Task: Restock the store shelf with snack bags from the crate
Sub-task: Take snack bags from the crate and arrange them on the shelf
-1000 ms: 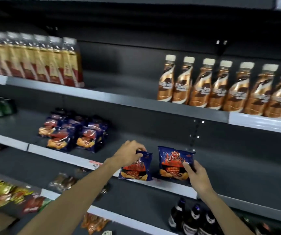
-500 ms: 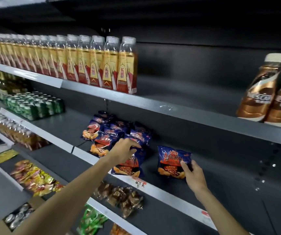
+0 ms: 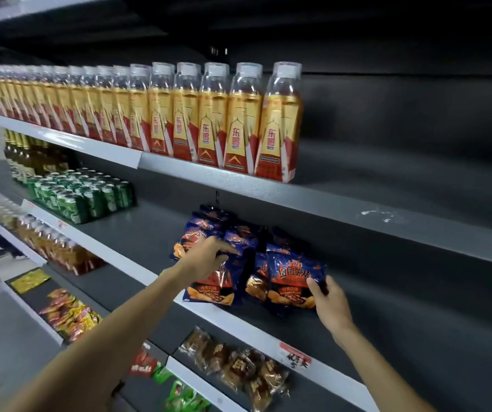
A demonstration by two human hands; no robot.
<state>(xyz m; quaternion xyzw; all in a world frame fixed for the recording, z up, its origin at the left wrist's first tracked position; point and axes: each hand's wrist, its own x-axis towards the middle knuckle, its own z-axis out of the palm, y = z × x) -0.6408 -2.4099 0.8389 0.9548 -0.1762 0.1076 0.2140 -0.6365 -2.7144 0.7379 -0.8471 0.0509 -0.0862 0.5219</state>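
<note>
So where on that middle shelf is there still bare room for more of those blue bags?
Bare shelf runs right of the bag in the right hand, and a gap lies between the green cans and the blue bags. It is crowded round the bag under the left hand.

Dim overall, dark grey shelving. Light falls from above and front: yellow bottles (image 3: 161, 114) brightest, caps washed out slightly. Back wall and upper right go nearly black. Each shelf casts deep shadow on the one below; blue snack bags (image 3: 295, 281) half in shade at the rear, glossy highlights on the front ones. White shelf edge strip (image 3: 114, 257) reflects light. Wide-angle bowing: shelf lines slant and curve toward left edge. Soft focus throughout, slight motion blur; far-left bottles, green cans (image 3: 84, 194) and bottom-corner goods smeared. Price tag (image 3: 295, 356) text unreadable.
</note>
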